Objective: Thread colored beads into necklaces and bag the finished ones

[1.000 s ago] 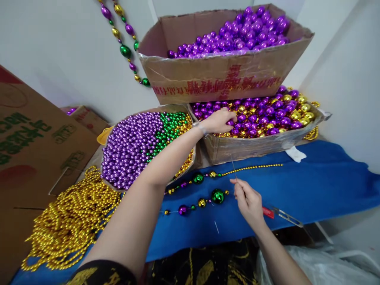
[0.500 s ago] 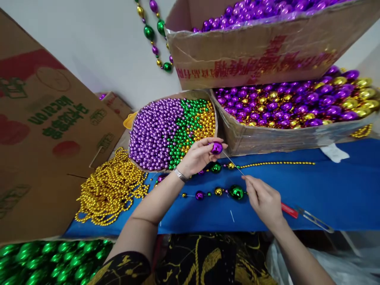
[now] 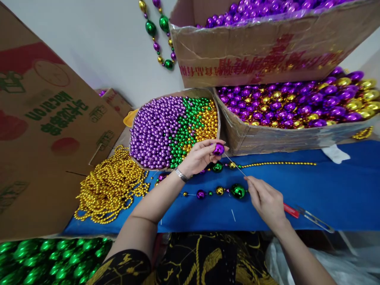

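My left hand (image 3: 202,155) pinches a shiny purple bead (image 3: 219,149) just in front of the box of small beads. A thin, straight needle-like rod (image 3: 234,164) runs from that bead down to my right hand (image 3: 264,201), whose fingers are closed on its lower end. Whether the tip sits inside the bead's hole, I cannot tell. Below my hands lies a string of beads with a large green bead (image 3: 238,191), a gold bead (image 3: 219,190) and a purple bead (image 3: 200,194). Behind it, another strand ends in a row of small gold beads (image 3: 279,163).
A box of small purple, green and gold beads (image 3: 157,130) stands behind my left hand. Boxes of larger beads (image 3: 297,105) fill the back right. Gold bead chains (image 3: 107,186) are heaped at left beside a tall carton (image 3: 53,138). A red-handled tool (image 3: 292,210) lies by my right wrist.
The whole view has shifted slightly. My hands keep the same hold on the purple bead and the rod, with hardly any movement between them.
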A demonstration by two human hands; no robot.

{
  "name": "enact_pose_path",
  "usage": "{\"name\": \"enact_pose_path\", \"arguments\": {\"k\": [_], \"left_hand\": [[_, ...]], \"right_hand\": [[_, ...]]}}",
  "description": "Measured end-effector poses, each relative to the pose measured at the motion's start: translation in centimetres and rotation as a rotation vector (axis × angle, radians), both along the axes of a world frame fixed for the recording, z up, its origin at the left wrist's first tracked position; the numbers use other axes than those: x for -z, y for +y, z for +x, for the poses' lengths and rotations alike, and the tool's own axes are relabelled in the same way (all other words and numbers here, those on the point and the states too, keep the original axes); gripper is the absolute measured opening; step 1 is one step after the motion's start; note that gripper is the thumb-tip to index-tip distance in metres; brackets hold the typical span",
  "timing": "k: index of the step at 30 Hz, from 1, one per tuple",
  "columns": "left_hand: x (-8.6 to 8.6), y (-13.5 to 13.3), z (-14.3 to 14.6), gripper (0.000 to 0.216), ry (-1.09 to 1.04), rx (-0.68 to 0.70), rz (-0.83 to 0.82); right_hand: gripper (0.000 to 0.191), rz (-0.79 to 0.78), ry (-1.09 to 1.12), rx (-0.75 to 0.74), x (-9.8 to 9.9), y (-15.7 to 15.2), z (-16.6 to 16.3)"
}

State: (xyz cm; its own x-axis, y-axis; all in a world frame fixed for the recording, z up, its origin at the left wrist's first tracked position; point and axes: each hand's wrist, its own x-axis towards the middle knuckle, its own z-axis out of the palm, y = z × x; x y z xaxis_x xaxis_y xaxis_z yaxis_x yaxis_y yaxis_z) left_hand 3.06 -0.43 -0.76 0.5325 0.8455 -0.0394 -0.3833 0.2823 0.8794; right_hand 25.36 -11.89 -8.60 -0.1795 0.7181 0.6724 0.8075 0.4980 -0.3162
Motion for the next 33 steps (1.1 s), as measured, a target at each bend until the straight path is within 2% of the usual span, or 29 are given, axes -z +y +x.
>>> {"name": "enact_pose_path", "arguments": {"k": [27, 30, 33], "left_hand": [[1.0, -0.2, -0.5, 0.036, -0.013, 0.012, -0.138], [1.1, -0.4, -0.5, 0.037, 0.037, -0.005, -0.092], [1.3, -1.1, -0.2, 0.037, 0.179, -0.047, 0.086]], "right_hand": [[0.019, -0.01, -0.043, 0.002, 0.4, 0.2, 0.0], [0.018, -0.003, -0.103, 0.056, 0.4, 0.1, 0.0], [0.019, 0.021, -0.189, 0.122, 0.3, 0.1, -0.4]]}}
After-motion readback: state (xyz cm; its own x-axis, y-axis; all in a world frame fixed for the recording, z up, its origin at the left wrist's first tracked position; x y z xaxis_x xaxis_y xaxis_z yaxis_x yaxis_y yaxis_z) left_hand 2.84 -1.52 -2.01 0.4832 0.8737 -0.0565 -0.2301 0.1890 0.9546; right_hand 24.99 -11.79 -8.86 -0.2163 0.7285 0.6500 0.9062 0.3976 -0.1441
